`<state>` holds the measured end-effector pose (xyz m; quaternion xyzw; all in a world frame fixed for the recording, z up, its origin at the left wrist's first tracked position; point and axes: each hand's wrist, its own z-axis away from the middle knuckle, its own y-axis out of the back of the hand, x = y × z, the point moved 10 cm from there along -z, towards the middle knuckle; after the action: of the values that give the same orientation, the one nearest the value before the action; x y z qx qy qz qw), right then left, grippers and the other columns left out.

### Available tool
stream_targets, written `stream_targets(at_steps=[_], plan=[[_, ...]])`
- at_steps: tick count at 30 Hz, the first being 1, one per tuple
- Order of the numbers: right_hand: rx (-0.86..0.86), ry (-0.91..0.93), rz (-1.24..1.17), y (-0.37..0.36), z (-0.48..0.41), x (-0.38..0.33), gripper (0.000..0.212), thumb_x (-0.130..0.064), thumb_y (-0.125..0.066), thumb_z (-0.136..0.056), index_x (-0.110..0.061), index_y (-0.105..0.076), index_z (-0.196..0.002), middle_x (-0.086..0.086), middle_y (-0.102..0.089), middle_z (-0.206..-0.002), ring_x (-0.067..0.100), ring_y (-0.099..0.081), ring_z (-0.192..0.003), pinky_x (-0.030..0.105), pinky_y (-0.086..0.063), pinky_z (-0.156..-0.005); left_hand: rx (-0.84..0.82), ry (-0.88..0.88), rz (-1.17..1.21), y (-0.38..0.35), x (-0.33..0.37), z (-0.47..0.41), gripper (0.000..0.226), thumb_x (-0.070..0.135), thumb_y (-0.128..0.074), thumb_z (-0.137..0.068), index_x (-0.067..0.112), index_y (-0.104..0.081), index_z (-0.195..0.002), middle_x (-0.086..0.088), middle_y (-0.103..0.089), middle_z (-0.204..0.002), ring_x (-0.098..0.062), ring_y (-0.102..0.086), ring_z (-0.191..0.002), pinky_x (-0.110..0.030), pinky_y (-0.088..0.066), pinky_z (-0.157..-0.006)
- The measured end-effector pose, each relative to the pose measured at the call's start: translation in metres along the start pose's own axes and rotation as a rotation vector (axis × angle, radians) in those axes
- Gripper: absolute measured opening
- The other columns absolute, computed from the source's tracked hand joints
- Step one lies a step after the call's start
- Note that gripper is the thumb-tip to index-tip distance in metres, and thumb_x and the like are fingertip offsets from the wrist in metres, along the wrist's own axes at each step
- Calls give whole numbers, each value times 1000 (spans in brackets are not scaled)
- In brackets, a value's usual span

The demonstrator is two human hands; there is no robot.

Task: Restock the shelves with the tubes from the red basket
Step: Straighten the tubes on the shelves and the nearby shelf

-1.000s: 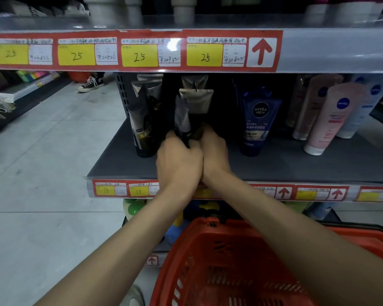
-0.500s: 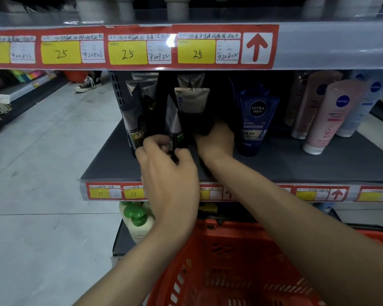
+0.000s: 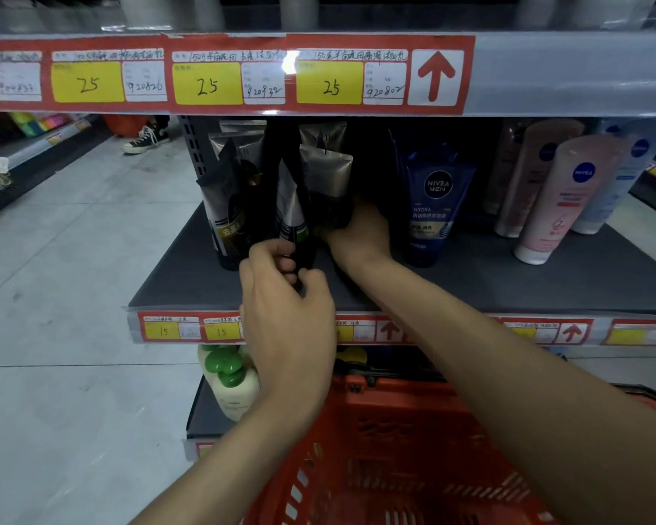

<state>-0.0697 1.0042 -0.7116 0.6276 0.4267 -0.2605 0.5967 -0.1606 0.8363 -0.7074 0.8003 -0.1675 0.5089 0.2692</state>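
Tube (image 3: 295, 221) base behind left hand (image 3: 285, 308)

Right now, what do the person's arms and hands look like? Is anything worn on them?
The left forearm and right forearm are bare, with no sleeve in view. The left hand and right hand wear no gloves. No watch, bracelet or ring shows on the visible parts; the right hand's fingers are partly hidden.

Approx 6 dark tubes (image 3: 228, 206) (dim), 1 blue tube (image 3: 432, 210), 4 pale tubes (image 3: 569, 198), 1 red basket (image 3: 394, 430).
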Motion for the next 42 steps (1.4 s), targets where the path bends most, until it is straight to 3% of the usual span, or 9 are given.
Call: stream_targets(at_steps=[5,10,17,23,26,29,33,38,42], plan=[[36,22,18,15,26,13,25,-16,-73,-88,-12,-61,-110,5,-68,-104,22,-66,-96,31,-53,-73,19,-24,-4,1,2,-1,26,18,-57,-91,28,-53,-113,9,-52,-101,-7,-57,-90,-51,-51,-90],[36,37,-19,40,55,23,32,-16,-77,-85,-16,-59,-112,1,-70,-104,20,-68,-95,42,-59,-84,10,-20,2,0,1,4,25,16,-57,-91,28,-54,-112,9,-54,-102,-5,-57,-89,-50,-51,-88],[20,-20,-14,78,71,47,33,-12,-75,-88,-18,-58,-116,-1,-70,-107,15,-68,-94,31,-57,-81,-13,-68,-42,1,4,0,23,33,-59,-88,33,-54,-110,10,-61,-100,-10,-62,-90,-52,-53,-86],[93,-69,-39,99,84,60,41,-14,-75,-90,-18,-54,-124,-4,-68,-115,14,-64,-106,38,-54,-95,35,-69,-99,10,0,-16,26,42,-72,-86,31,-52,-98,13,-61,-86,-9,-61,-83,-54,-52,-88],[206,-93,-67,110,103,59,58,-20,-82,-84,-14,-51,-133,-2,-64,-126,12,-60,-116,31,-50,-100,42,-58,-106,10,-1,-15,27,44,-73,-86,30,-52,-95,12,-60,-81,-9,-60,-79,-55,-52,-85],[380,-35,-119,126,143,40,46,-21,-81,-85,-24,-52,-119,-12,-63,-113,2,-60,-105,24,-50,-92,33,-51,-151,8,1,-16,34,47,-75,-84,27,-51,-95,11,-59,-80,-9,-60,-76,-46,-54,-74],[221,120,-128,83,167,4,27,-22,-65,-97,-33,-57,-120,-20,-62,-110,-2,-60,-101,20,-50,-87,-5,-63,-374,7,6,-28,50,60,-73,-81,22,-51,-106,10,-64,-78,-24,-65,-80,-35,-42,-64],[65,130,-3,28,134,0,39,-11,-46,-105,-23,-53,-142,-9,-56,-133,-5,-48,-110,5,-36,-90,-52,-131,-653,0,14,-43,61,67,-66,-84,12,-60,-109,-16,-71,-97,-43,-67,-94,-37,-37,-67],[101,105,58,20,101,-7,41,-2,-46,-100,-16,-59,-137,4,-64,-127,17,-60,-114,24,-47,-90,-110,-153,-737,-8,9,-48,47,59,-63,-90,12,-59,-91,-16,-70,-93,-42,-66,-90,-35,-32,-64]])
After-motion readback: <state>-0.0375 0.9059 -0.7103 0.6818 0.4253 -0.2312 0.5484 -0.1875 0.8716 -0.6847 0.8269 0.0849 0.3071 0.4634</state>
